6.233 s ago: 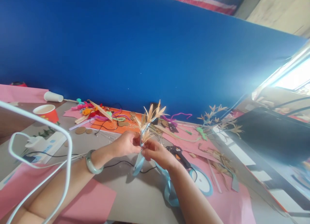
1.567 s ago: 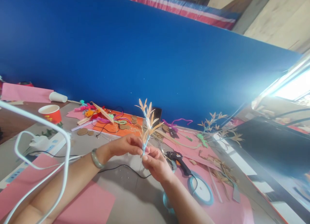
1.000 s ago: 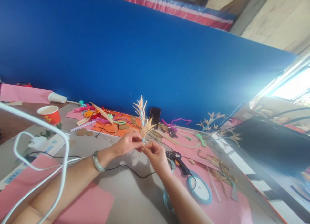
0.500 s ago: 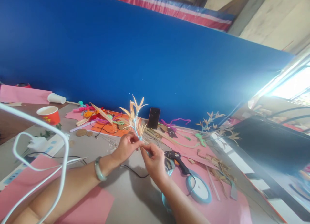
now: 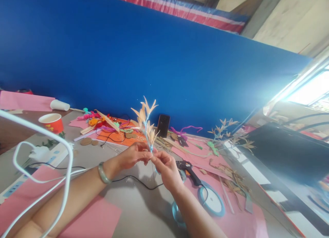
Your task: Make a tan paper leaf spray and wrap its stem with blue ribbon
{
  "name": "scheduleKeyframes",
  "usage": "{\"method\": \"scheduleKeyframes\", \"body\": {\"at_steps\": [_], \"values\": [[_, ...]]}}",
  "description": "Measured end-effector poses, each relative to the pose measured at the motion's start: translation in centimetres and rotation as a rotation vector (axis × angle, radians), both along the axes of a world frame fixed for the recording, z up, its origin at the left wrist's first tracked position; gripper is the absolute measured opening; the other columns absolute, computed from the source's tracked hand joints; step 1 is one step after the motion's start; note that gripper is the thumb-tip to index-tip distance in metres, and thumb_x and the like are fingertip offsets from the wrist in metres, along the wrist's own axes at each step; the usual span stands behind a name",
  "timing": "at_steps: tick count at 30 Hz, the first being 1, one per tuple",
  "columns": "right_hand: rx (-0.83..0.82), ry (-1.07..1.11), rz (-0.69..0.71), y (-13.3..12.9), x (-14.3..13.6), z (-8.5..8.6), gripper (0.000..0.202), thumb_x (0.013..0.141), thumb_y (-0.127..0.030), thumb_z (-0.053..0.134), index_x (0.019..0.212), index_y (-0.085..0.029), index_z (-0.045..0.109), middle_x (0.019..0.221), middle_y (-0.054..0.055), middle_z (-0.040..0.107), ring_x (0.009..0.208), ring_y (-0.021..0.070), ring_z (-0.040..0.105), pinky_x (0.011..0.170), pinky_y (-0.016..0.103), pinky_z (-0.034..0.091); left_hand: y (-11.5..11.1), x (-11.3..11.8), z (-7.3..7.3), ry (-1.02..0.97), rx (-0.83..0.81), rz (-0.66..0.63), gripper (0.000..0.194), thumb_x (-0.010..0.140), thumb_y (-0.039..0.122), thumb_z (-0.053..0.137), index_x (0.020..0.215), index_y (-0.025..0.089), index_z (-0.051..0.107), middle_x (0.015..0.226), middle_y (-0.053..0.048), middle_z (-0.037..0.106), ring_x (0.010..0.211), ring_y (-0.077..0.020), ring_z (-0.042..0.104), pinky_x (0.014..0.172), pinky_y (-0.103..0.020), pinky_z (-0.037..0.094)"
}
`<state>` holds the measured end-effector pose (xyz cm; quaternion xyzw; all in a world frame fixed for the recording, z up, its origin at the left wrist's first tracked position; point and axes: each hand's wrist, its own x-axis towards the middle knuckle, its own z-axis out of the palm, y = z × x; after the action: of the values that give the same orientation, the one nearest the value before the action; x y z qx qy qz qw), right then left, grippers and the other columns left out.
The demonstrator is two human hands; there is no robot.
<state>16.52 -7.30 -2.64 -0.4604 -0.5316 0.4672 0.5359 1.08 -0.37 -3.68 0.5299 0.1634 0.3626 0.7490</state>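
Note:
Above the grey table (image 5: 144, 210) I hold a small sprig of tan straw leaves (image 5: 146, 123) upright; its thin stem is wrapped in pale blue ribbon. My left hand (image 5: 133, 155), with a green bangle on the wrist, pinches the base of the stem from the left. My right hand (image 5: 166, 169) pinches the same stem from the right, just below the leaves. The fingertips of both hands meet at the stem. A pale blue ribbon (image 5: 177, 215) shows below my right forearm.
A black glue gun (image 5: 190, 171) and a ribbon spool (image 5: 212, 200) lie right of my hands on pink paper (image 5: 231, 217). A black phone (image 5: 163, 125) leans on the blue board. Red cup (image 5: 51, 122), coloured pipe cleaners (image 5: 102, 123), white cable (image 5: 51, 169), straw branches (image 5: 228, 128).
The sprig leaned left half a second ago and has come back upright and slightly higher. Both hands stay pinched on its stem; earlier, loose ribbon hung below them.

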Motion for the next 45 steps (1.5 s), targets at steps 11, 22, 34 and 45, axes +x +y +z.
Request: {"method": "scheduleKeyframes", "body": {"at_steps": [11, 22, 34, 45], "values": [[-0.255, 0.437, 0.293, 0.0, -0.4, -0.2, 0.036, 0.067, -0.039, 0.082, 0.068, -0.020, 0.051, 0.049, -0.011, 0.026, 0.043, 0.0047, 0.009, 0.043, 0.024, 0.007, 0.1, -0.2, -0.3, -0.004, 0.053, -0.127, 0.022, 0.072, 0.034, 0.076, 0.078, 0.014, 0.075, 0.053, 0.003, 0.046, 0.048, -0.0067, 0.035, 0.047, -0.023, 0.026], [-0.297, 0.373, 0.277, 0.6, 0.0, -0.6, 0.043, 0.064, -0.045, 0.080, 0.065, -0.021, 0.044, 0.049, -0.012, 0.023, 0.044, 0.0055, 0.009, 0.041, 0.022, 0.009, -0.7, 0.2, 0.2, 0.004, -0.022, 0.038, 0.029, 0.067, 0.036, 0.079, 0.062, 0.015, 0.060, 0.054, 0.006, 0.041, 0.050, -0.0062, 0.030, 0.050, -0.024, 0.022], [-0.017, -0.083, -0.111, 0.9, 0.5, -1.1, 0.028, 0.073, -0.040, 0.073, 0.067, -0.017, 0.061, 0.052, -0.006, 0.047, 0.047, 0.0078, 0.034, 0.045, 0.022, 0.026, -1.0, 1.2, -0.1, 0.097, 0.041, 0.279, 0.033, 0.069, 0.037, 0.076, 0.065, 0.015, 0.053, 0.054, 0.007, 0.042, 0.048, -0.0054, 0.032, 0.048, -0.023, 0.023], [0.557, -0.877, -0.363, -1.0, -0.2, -1.4, 0.019, 0.092, -0.021, 0.050, 0.079, -0.019, 0.064, 0.066, 0.004, 0.061, 0.059, 0.0159, 0.056, 0.057, 0.028, 0.039, -2.2, 2.1, -1.2, 0.169, 0.156, 0.588, 0.029, 0.070, 0.038, 0.076, 0.068, 0.014, 0.059, 0.063, 0.003, 0.051, 0.059, -0.0094, 0.045, 0.058, -0.023, 0.037]]}}
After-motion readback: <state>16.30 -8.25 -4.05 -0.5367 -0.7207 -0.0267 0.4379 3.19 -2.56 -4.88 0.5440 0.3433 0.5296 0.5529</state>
